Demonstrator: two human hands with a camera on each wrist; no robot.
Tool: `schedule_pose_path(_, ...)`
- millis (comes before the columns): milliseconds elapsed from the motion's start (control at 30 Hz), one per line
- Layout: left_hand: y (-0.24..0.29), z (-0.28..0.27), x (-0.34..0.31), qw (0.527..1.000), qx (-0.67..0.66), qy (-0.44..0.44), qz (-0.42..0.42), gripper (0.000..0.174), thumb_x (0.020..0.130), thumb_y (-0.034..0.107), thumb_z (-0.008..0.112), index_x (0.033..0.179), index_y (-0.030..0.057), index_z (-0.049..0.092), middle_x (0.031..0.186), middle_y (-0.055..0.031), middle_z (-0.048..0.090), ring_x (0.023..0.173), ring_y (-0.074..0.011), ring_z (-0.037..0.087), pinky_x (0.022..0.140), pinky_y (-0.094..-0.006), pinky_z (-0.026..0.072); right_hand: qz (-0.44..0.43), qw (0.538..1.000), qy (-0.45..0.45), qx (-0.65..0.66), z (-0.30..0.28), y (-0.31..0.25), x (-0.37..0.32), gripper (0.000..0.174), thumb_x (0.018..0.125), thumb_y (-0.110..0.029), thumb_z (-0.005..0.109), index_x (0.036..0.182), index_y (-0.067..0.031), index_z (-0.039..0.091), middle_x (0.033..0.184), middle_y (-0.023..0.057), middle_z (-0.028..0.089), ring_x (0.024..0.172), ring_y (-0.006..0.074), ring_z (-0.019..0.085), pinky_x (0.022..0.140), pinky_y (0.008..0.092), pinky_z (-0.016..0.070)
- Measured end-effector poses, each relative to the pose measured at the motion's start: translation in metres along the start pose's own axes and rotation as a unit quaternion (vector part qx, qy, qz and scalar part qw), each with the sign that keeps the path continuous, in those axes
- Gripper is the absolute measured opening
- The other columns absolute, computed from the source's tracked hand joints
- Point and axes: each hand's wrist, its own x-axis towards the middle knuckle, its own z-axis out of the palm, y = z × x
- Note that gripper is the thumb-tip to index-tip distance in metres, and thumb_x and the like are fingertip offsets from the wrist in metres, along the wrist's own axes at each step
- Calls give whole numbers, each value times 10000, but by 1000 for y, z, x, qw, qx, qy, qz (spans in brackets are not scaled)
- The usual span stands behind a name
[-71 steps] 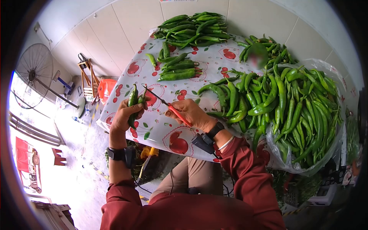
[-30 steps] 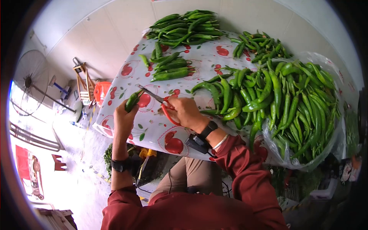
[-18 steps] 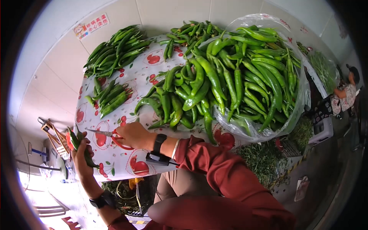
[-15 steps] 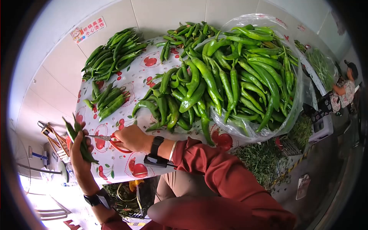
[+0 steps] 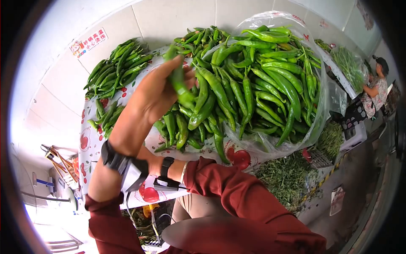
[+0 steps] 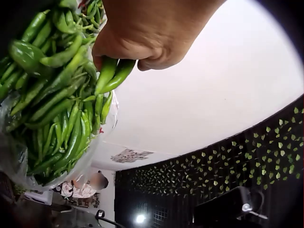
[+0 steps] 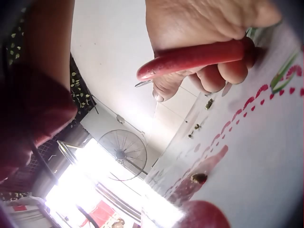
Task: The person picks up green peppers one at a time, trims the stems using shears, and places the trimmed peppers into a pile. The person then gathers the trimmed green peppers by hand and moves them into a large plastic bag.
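Reaching over the table (image 5: 94, 134), a person's left hand (image 5: 157, 92) held two green peppers (image 6: 108, 76) in curled fingers, a grip that left their ends jutting free. Beyond that forearm, the right hand (image 7: 204, 23) wrapped its fingers around red-handled scissors (image 7: 194, 59), held low, perhaps to stay clear of the reach; how wide the blades stood could not be told. Past them lay a loose heap of peppers (image 5: 262, 84), partly contained by a clear plastic bag (image 5: 324, 106). Near the wall (image 5: 177, 21), a neater stack (image 5: 118, 65) rested apart, seemingly to avoid mixing.
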Motion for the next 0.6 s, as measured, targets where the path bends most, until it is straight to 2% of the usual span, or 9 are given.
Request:
schedule_pose_path(67,-3,23,19,995,58,-59,49,354,968,230,483,1217,-23,482,1219,-167,523,1120,-232,525,946,-387,465,142,954,-67,257,-2,-5,-2,136,787,-194,621,839,-70,639,780,88,675,751,319,650,660,384,500)
schedule_pose_path(100,-8,34,18,996,54,-57,51,354,968,230,483,1217,-23,482,1219,-167,523,1120,-232,525,946,-387,465,152,950,-74,262,-22,-18,0,138,788,-194,621,846,-70,639,788,86,676,757,315,650,664,382,500)
schedule_pose_path(167,-13,51,13,993,92,-3,78,412,970,247,477,1270,-32,438,1299,-165,466,1253,-247,417,1048,-423,349,158,951,-50,259,-55,-45,4,141,790,-193,620,859,-72,640,804,82,679,769,306,652,672,377,500)
schedule_pose_path(267,-18,33,10,982,151,-71,91,470,976,249,459,1340,-34,364,1359,-169,416,1309,-264,359,1077,-439,302,148,953,10,266,-77,-64,8,147,793,-191,619,879,-74,640,828,77,683,787,294,653,684,371,500)
schedule_pose_path(400,-19,20,-8,977,175,-82,89,476,975,195,440,1372,-36,315,1380,-164,402,1288,-285,387,1076,-444,327,127,945,151,259,-80,-75,20,159,797,-189,617,906,-77,641,861,70,688,811,278,656,700,362,499)
schedule_pose_path(467,-19,14,-18,991,95,-48,80,483,969,172,450,1378,-42,307,1381,-172,398,1281,-284,396,1065,-430,348,134,931,250,231,-69,-78,31,165,799,-188,616,920,-78,642,877,66,690,823,270,657,708,357,499)
schedule_pose_path(500,-17,8,-24,989,104,-70,84,543,954,194,489,1391,-53,284,1373,-174,401,1278,-274,400,1053,-404,360,55,984,-21,168,-39,-22,16,210,811,-231,619,938,-65,645,856,82,684,790,299,657,680,379,507)
schedule_pose_path(533,-15,1,-32,986,114,-89,87,606,938,217,527,1404,-65,261,1365,-175,404,1276,-264,403,1042,-379,371,51,982,-26,178,-30,-13,11,210,811,-231,619,938,-65,645,856,82,684,790,299,657,680,379,507)
schedule_pose_path(600,-5,-11,-54,982,121,-71,124,529,932,200,528,1358,-65,359,1301,-178,484,1185,-270,498,1012,-379,406,72,989,1,131,-16,-10,10,251,816,-266,621,931,-44,641,793,137,668,734,340,651,641,418,508)
